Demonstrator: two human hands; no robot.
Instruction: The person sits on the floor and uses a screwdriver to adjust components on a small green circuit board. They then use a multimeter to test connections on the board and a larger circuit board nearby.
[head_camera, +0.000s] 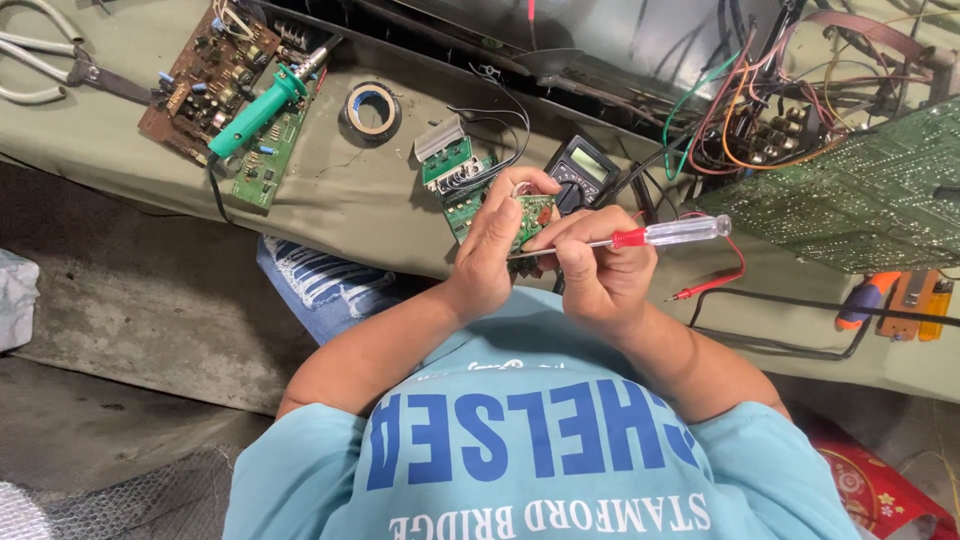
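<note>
While the small green circuit board (535, 215) sat raised off the bench in front of my chest, I had my left hand (492, 250) wrapped around its near edge, fingers curled over the top and the thumb pressing at the side, so the grip was closed firmly on the board. My right hand (598, 270) was pinched narrow around a screwdriver (640, 236) with a clear handle and red collar, its shaft lying nearly level and its tip hidden against the board behind my left fingers. I judged the work on this board to be mid-way: the tool was engaged, but I could not tell what the tip touched or whether anything had come loose.

Just beyond the board, another green board with a ribbed metal heat sink (450, 165) lay on the olive cloth (350, 200), and a dark multimeter (583, 170) sat beside it, its red probe (705, 285) resting near my right wrist. Farther left lay a roll of tape (372, 108), a green soldering iron (258, 112) resting on a brown circuit board (205, 75), and scissors (50, 65) at the corner. To the right, a large green board (850, 205) lay beneath a tangle of coloured wires (760, 100), seemingly untouched.
</note>
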